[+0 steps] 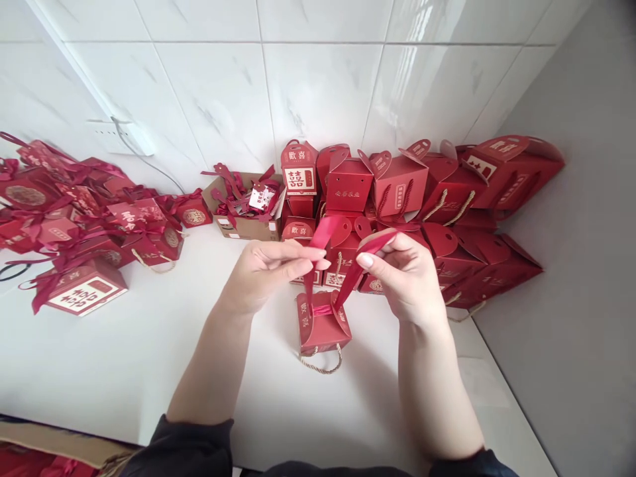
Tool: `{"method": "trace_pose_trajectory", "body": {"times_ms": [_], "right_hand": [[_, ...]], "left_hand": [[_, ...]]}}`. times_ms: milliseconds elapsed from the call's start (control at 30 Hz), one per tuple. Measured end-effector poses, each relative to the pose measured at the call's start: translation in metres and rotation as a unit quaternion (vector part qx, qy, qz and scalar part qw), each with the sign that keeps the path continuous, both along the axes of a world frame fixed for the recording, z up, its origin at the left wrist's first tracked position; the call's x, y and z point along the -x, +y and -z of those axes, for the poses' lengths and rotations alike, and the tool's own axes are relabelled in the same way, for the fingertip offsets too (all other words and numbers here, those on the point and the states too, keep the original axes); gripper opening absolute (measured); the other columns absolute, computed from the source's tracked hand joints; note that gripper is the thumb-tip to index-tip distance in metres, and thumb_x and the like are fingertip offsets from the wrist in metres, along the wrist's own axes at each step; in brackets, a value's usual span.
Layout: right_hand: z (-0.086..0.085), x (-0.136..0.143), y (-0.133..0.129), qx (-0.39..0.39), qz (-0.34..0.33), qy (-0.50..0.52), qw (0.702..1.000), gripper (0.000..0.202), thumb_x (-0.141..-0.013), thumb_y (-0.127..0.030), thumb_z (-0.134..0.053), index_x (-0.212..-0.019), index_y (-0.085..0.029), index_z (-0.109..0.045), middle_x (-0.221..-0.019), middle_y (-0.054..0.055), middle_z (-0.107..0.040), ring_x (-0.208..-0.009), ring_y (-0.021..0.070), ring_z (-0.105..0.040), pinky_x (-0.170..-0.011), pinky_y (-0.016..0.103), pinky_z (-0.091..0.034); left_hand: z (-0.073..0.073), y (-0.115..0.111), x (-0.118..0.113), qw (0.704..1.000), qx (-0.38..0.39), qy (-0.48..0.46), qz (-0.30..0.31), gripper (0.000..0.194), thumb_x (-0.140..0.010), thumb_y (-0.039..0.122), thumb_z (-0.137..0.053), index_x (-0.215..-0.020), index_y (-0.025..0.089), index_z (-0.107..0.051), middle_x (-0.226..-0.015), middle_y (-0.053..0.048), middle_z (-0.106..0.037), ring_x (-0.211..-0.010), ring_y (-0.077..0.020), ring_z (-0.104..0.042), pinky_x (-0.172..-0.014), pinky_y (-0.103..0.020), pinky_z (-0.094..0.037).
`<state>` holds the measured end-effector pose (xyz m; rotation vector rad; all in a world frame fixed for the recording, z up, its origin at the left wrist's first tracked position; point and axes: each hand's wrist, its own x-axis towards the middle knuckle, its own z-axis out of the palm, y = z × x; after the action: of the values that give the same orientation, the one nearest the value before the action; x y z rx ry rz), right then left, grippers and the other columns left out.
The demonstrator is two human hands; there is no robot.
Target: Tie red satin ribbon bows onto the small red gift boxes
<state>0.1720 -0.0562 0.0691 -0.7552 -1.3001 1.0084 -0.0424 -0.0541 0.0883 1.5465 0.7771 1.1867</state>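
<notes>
A small red gift box point(325, 330) sits on the white table between my forearms, a twisted cord handle point(325, 368) lying at its near side. A red ribbon point(350, 283) is threaded through its top, and its two ends rise from the box. My left hand point(278, 268) pinches one end between thumb and fingers, above and left of the box. The other end is pinched in my right hand point(400, 265), above and right of it. Both ends are held apart, with no knot visible.
Red boxes point(350, 182) stand stacked along the tiled wall. Beside them, a cardboard box point(248, 228) holds red tags and ribbons. Ribboned boxes point(87, 291) are heaped at the left. A grey panel point(571, 318) borders the table point(149, 344) on the right.
</notes>
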Motion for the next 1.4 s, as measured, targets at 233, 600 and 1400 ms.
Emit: {"method": "trace_pose_trajectory", "body": {"times_ms": [233,600,1400], "right_hand": [[-0.001,0.017,-0.009,-0.018,0.058,0.031,0.998,0.013,-0.082,-0.035,-0.074,-0.083,-0.024,-0.067,-0.072,0.0,-0.063,-0.059,0.0129,-0.054,-0.054,0.028,-0.047],[-0.004,0.025,-0.013,-0.047,0.062,-0.027,0.997,0.009,-0.085,-0.03,-0.071,-0.084,-0.023,-0.066,-0.073,0.0,-0.063,-0.063,0.0132,-0.058,-0.057,0.027,-0.05],[-0.013,0.006,-0.021,-0.085,0.091,-0.051,0.991,0.013,-0.086,-0.03,-0.07,-0.076,-0.023,-0.065,-0.084,0.003,-0.06,-0.065,0.0138,-0.053,-0.05,0.028,-0.045]], "left_hand": [[-0.008,-0.005,-0.034,0.991,0.044,-0.121,-0.039,0.035,-0.07,0.027,-0.083,-0.104,0.025,-0.075,-0.083,-0.003,-0.078,-0.082,-0.0225,-0.075,-0.079,-0.033,-0.061],[0.001,0.009,-0.054,0.977,0.066,-0.195,-0.053,0.018,-0.07,0.035,-0.083,-0.083,0.024,-0.079,-0.085,-0.004,-0.078,-0.085,-0.0241,-0.075,-0.08,-0.038,-0.062],[0.008,0.004,-0.045,0.999,-0.023,-0.022,-0.008,0.036,-0.07,0.027,-0.082,-0.103,0.023,-0.07,-0.081,-0.002,-0.076,-0.076,-0.0193,-0.072,-0.071,-0.028,-0.057]]}}
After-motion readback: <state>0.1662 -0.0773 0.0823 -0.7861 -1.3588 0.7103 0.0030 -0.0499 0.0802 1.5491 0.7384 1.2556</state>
